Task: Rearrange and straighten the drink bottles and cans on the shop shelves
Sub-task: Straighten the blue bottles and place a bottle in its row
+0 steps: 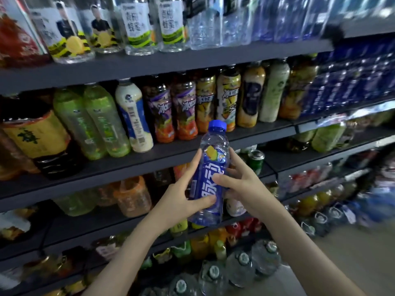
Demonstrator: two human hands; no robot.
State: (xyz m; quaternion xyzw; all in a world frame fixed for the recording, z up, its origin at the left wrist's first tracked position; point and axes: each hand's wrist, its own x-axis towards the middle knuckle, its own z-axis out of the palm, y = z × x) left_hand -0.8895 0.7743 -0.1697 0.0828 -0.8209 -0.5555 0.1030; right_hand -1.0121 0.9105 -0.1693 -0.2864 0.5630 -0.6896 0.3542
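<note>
Left hand (177, 199) and right hand (243, 184) are gripping the bottle (211, 163) mid-frame; the step is calling for upright, label-outward shelving

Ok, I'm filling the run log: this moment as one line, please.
left hand: holds blue bottle | right hand: holds blue bottle | blue bottle: capped, near upright, in front of shelves | status: not yet shelved

Both bare forearms reach forward; the left hand (181, 196) and right hand (243, 185) grip a blue-capped, blue-labelled clear plastic bottle (208, 165) from opposite sides, thumbs on its front.
</note>
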